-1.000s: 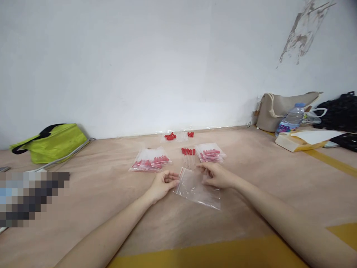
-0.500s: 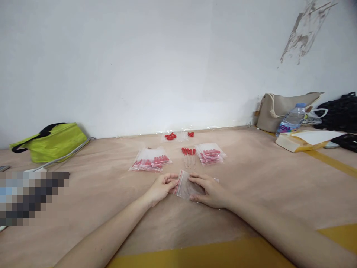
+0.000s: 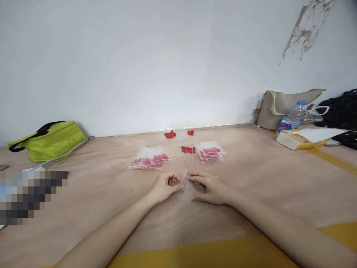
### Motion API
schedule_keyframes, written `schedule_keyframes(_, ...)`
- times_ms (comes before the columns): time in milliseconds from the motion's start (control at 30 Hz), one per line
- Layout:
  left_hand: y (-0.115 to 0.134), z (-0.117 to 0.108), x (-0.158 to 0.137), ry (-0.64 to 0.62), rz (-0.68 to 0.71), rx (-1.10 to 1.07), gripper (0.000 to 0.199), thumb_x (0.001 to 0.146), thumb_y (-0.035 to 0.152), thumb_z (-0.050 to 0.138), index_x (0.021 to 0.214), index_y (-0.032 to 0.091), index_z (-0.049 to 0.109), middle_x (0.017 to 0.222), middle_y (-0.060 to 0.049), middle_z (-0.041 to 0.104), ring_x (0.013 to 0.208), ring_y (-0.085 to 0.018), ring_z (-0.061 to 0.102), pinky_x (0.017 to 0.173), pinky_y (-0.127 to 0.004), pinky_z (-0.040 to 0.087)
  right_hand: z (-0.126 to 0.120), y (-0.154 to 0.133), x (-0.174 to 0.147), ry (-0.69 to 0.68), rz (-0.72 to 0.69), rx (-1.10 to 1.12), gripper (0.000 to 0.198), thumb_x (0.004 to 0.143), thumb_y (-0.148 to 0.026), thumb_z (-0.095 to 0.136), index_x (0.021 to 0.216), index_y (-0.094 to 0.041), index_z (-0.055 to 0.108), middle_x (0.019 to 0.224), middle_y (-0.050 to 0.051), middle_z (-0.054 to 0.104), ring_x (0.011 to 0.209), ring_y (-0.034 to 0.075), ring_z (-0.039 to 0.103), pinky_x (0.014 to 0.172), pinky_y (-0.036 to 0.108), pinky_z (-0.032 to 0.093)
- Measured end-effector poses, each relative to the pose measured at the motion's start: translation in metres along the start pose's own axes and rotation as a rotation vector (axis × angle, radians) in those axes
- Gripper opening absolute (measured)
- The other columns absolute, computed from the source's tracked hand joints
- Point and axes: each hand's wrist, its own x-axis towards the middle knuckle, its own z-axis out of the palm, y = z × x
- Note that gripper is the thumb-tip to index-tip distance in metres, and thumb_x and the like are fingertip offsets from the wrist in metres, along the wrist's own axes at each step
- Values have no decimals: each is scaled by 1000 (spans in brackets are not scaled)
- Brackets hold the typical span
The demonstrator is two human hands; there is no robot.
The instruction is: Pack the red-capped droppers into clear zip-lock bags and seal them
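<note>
A clear plastic zip bag (image 3: 190, 193) lies in front of me, between my two hands. My left hand (image 3: 167, 188) has its thumb and finger pinched at the bag's left, zip end, which is raised and tilted. My right hand (image 3: 213, 189) holds the bag from the right, fingers along its far side and thumb along its near side. Just beyond stand out several droppers with red bulbs (image 3: 189, 150), laid in a row. To their right is a stack of filled zip bags (image 3: 211, 152); a similar pile of filled bags (image 3: 150, 159) lies to their left.
Red bulbs (image 3: 170, 134) lie on clear plastic near the wall. At left are a lime-green bag (image 3: 55, 143) and a cable (image 3: 64, 152). On the right sit a beige bag (image 3: 267, 111), a water bottle (image 3: 292, 117) and an open packet (image 3: 302, 139). Yellow tape (image 3: 223, 253) crosses the near surface.
My left hand has shifted slightly right, and the zip end has tipped up and folded toward my right hand. The red line on the bag no longer shows. My right hand has barely moved.
</note>
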Motion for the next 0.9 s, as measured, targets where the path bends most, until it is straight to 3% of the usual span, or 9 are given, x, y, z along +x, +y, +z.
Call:
schedule_keyframes(100,2,-5,-1,116,235,263,17,63,28,66,78,19,63,75,0,50,72,-14,48,67,-26,38,-3,5,0,-37,-31,19,72,64,-58,59,124,-20,44,133,10,38,119,25,37,99,40,31)
schedule_keyframes(200,2,-9,-1,154,349,320,12,65,26,64,76,20,63,78,-1,51,79,-16,48,72,-28,37,-5,10,1,-59,-40,43,73,63,-57,60,124,-22,44,133,9,37,120,25,37,99,40,30)
schedule_keyframes(333,-1,-12,3,3,415,307,8,69,30,63,66,23,67,74,-3,59,73,-16,51,71,-29,39,-7,15,0,-85,-57,76,73,62,-55,63,124,-23,43,133,9,37,119,26,37,98,42,31)
schedule_keyframes(500,3,-14,0,-255,553,237,18,77,30,54,90,30,67,88,-4,67,91,-19,54,85,-32,37,-14,19,-1,-117,-146,82,70,62,-51,65,122,-23,46,131,9,40,119,24,38,99,39,31)
schedule_keyframes(667,9,-14,-6,-277,499,351,43,75,37,56,118,33,49,125,-3,48,115,-22,39,97,-36,27,-16,22,-3,-93,-177,85,76,61,-49,67,127,-22,39,130,9,42,118,24,39,99,40,31)
schedule_keyframes(767,10,-14,-7,-223,458,328,55,71,38,60,123,29,43,121,-6,51,111,-23,42,96,-36,29,-15,24,-5,-56,-131,101,88,59,-50,68,132,-20,29,133,11,37,119,25,37,98,41,31)
schedule_keyframes(900,11,-13,-7,-192,420,236,57,67,36,65,121,27,47,116,-6,55,107,-23,45,93,-34,33,-12,26,-7,-37,-72,116,98,55,-51,70,134,-19,22,136,12,31,122,28,33,99,43,29)
